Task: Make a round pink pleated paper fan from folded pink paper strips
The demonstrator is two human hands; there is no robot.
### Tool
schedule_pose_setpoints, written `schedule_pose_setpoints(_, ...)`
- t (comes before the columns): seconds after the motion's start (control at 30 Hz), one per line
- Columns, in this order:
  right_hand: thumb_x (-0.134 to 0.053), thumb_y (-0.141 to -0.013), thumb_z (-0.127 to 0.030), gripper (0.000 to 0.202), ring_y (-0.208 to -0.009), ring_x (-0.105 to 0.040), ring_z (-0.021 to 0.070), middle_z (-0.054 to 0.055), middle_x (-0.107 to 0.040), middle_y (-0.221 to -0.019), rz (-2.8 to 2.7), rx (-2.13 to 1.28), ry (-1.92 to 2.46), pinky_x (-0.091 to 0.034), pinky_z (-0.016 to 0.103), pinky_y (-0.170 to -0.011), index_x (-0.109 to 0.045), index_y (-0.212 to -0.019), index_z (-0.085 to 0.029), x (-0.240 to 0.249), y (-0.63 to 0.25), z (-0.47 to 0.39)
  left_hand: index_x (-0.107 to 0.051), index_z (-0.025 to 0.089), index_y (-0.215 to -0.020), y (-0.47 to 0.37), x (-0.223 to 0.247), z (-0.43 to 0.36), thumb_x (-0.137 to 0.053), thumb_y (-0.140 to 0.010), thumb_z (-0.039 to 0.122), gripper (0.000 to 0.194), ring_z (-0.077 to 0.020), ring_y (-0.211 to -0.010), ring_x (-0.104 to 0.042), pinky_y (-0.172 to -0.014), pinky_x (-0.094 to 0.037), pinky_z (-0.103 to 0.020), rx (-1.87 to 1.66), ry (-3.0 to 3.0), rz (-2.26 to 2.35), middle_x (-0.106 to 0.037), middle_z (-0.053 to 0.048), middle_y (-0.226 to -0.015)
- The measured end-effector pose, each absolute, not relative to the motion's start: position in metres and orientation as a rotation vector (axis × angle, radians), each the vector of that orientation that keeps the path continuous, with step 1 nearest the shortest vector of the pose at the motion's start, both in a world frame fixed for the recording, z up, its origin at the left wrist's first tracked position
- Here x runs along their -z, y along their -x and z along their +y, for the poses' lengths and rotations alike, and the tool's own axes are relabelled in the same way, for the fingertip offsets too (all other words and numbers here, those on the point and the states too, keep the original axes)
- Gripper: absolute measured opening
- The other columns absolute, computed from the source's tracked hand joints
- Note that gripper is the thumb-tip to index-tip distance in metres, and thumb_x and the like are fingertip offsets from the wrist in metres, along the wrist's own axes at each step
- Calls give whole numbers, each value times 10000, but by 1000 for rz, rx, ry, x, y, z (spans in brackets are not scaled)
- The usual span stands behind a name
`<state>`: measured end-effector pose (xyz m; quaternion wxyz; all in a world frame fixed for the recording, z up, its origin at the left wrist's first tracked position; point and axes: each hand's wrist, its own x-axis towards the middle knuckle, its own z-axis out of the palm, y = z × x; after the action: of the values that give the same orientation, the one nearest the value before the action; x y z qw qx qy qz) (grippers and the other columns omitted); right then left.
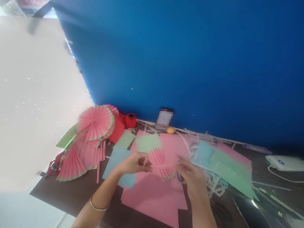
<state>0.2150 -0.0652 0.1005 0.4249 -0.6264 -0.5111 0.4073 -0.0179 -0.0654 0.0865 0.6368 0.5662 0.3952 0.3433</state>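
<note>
Left hand [133,162]: fingers curled, pinching the left end of a pleated pink paper strip [163,164]; a bangle [99,206] circles the wrist.
Right hand [193,175]: fingertips pressed together on the strip's right end, motion-blurred.
Pleated pink paper strip: held just above the table, over the large pink sheets [154,196], its folds fanning downward between the hands.
Dark table [61,191]: near-left edge bare in front of the sheets; open surface also right of the right forearm.
Left cluster: round pink paper fans [96,122] and a half-open fan [71,165], well apart from the hands.
Back edge, against the blue wall [200,61]: red tape roll [131,120], white paper offcuts [198,134].
Right side: green sheets [232,170], white device [288,163] with cable near the far right edge
</note>
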Motion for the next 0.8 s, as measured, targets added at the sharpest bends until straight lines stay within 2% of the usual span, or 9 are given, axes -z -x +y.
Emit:
schedule_pose_setpoints(0.17,-694,-614,-437,238,-885,-622,260,87,-653,-1124,-1181,-1044,1598,-445,276,-522,-654,-587,-204,-92,-224,-67,-322,183,-598,26,-81,-63,-790,-596,343,495,-210,-679,-685,-566,-516,-271,-985,-1059,947,-646,-36,-614)
schedule_pose_setpoints(0.37,-694,-613,-429,239,-937,-618,286,108,-651,-1115,-1079,-1044,1554,-473,317,-601,-665,-608,-191,-63,-230,-63,-385,181,-699,21,-74,-62,-833,-539,314,493,-134,-633,-657,-721,-541,-312,-1194,-726,940,-541,78,-547)
schedule_pose_setpoints(0.47,-674,-634,-444,248,-901,-622,273,106,-649,-1110,-1133,-987,1578,-486,337,-633,-667,-638,-197,-63,-229,-63,-428,184,-768,16,-69,-59,-834,-539,300,480,-106,-606,-637,-756,-535,-312,-1272,-606,902,-537,92,-544)
schedule_pose_setpoints(0.57,-590,-720,-457,269,-983,-591,265,108,-634,-1108,-1349,-797,1562,-485,376,-782,-664,-782,-206,-71,-226,-63,-464,180,-827,14,-64,-55,-831,-542,290,478,-113,-621,-643,-770,-534,-319,-1371,-506,953,-607,56,-596)
schedule_pose_setpoints(0.63,-505,-784,-437,317,-1072,-543,273,139,-596,-1129,-1524,-540,1541,-452,418,-873,-633,-934,-188,-74,-225,-63,-483,171,-844,16,-62,-52,-826,-550,298,469,-126,-647,-654,-793,-531,-333,-1431,-498,996,-639,28,-636)
schedule_pose_setpoints(0.7,-444,-817,-396,365,-1119,-504,282,182,-543,-1159,-1632,-272,1545,-432,445,-901,-583,-1045,-148,-75,-226,-63,-497,162,-849,18,-63,-50,-818,-560,313,458,-143,-679,-665,-806,-529,-348,-1477,-538,1031,-658,5,-663)
schedule_pose_setpoints(0.8,-404,-833,-337,334,-1055,-536,272,187,-539,-1124,-1703,-81,1607,-450,434,-865,-568,-1045,-138,-71,-233,-62,-515,152,-864,22,-68,-51,-791,-600,339,425,-166,-719,-674,-806,-530,-361,-1502,-628,1068,-673,-18,-686)
